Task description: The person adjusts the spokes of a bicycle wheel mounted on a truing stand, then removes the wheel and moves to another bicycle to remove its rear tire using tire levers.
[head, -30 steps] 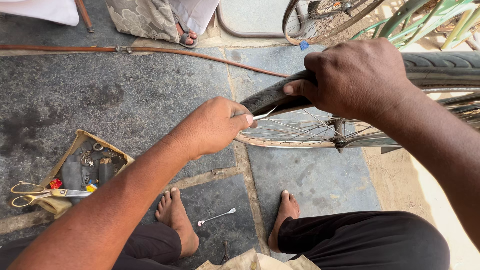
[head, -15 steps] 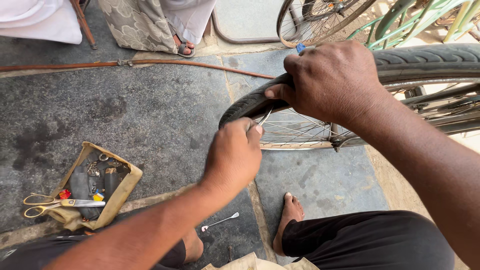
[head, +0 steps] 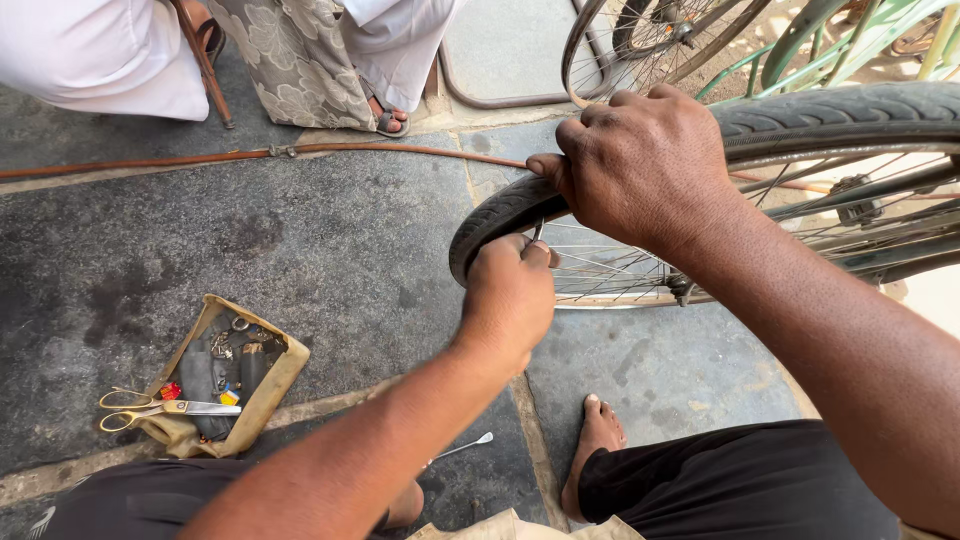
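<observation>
A bicycle wheel with a black tyre (head: 830, 112) and metal spokes lies across the right of the head view. My right hand (head: 645, 160) grips the tyre from above at its left end. Just below it, my left hand (head: 510, 290) is closed around a thin metal tyre lever (head: 538, 231), whose tip sits under the tyre edge by the rim. My bare foot (head: 598, 440) rests on the stone floor (head: 300, 240) under the wheel.
A tan cloth tool pouch (head: 262, 385) with small tools lies at lower left, gold-handled scissors (head: 150, 408) on its edge. A second metal lever (head: 462, 447) lies near my knee. A brown hose (head: 300, 152) crosses the floor. Another person's sandalled foot (head: 388, 118) and another bicycle wheel (head: 640, 40) are at the top.
My left hand has moved right and up with the lever, from the spokes to the tyre's edge just under my right hand. The right hand has kept its grip on the tyre.
</observation>
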